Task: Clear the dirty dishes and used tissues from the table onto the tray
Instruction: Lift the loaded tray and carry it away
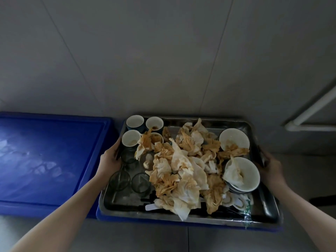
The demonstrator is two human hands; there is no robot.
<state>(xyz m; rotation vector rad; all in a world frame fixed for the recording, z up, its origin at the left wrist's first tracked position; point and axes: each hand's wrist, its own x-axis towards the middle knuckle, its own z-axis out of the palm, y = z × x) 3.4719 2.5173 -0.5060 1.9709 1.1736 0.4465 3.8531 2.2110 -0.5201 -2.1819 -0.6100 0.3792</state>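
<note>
A steel tray [127,208] sits on a blue bin, loaded with a heap of stained used tissues [181,170]. Several small white cups [135,122] stand at its far left corner, and three clear glasses [141,182] stand in front of them. Two white bowls [234,138] sit along the right side, the nearer one [249,173] stacked on others and holding a tissue. A white spoon [151,207] lies near the front rim. My left hand [111,157] grips the tray's left rim. My right hand [271,166] grips the right rim.
A blue plastic lid [51,157] covers a bin to the left, level with the tray. A tiled wall [163,60] rises straight behind. A white pipe [312,110] runs along the wall at the right. Grey floor shows below.
</note>
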